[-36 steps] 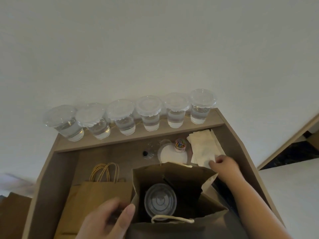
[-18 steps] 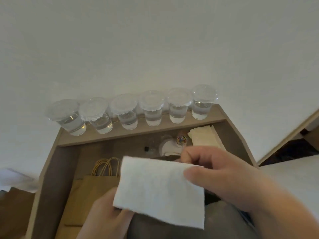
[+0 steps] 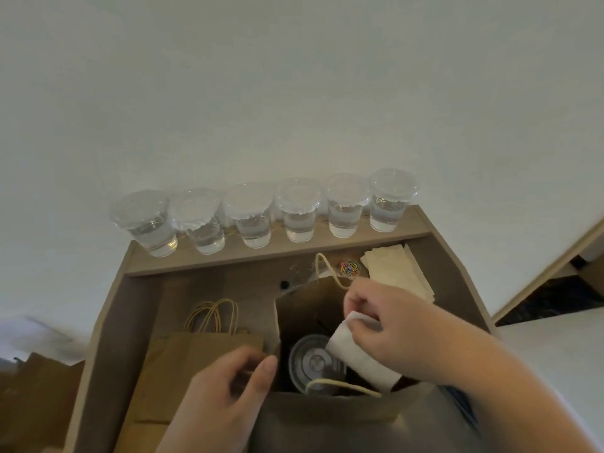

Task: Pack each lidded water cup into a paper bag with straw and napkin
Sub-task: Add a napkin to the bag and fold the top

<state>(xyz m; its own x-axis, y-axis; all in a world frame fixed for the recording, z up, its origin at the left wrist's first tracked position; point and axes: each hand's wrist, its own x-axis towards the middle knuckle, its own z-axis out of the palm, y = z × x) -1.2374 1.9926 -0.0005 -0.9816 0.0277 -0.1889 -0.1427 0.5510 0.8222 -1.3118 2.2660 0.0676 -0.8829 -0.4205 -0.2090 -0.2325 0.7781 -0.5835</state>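
Observation:
An open brown paper bag (image 3: 304, 308) stands in front of me with a lidded cup (image 3: 309, 362) inside it. My right hand (image 3: 398, 328) pinches a folded white napkin (image 3: 359, 358) and holds it in the bag's mouth, over the cup's right side. The bag's left rim is held by my left hand (image 3: 228, 387), thumb on the edge. Several lidded water cups (image 3: 297, 209) stand in a row on the raised back ledge. A stack of napkins (image 3: 397, 269) lies at the back right.
Flat paper bags (image 3: 196, 361) with twine handles lie at the left on the brown counter (image 3: 130, 322). A small tub of coloured clips (image 3: 349, 268) sits by the napkin stack. A white wall rises behind the ledge.
My right hand took a napkin from the stack, lifted it in front of the camera, then lowered it into the bag's mouth. The left hand stayed on the bag's rim.

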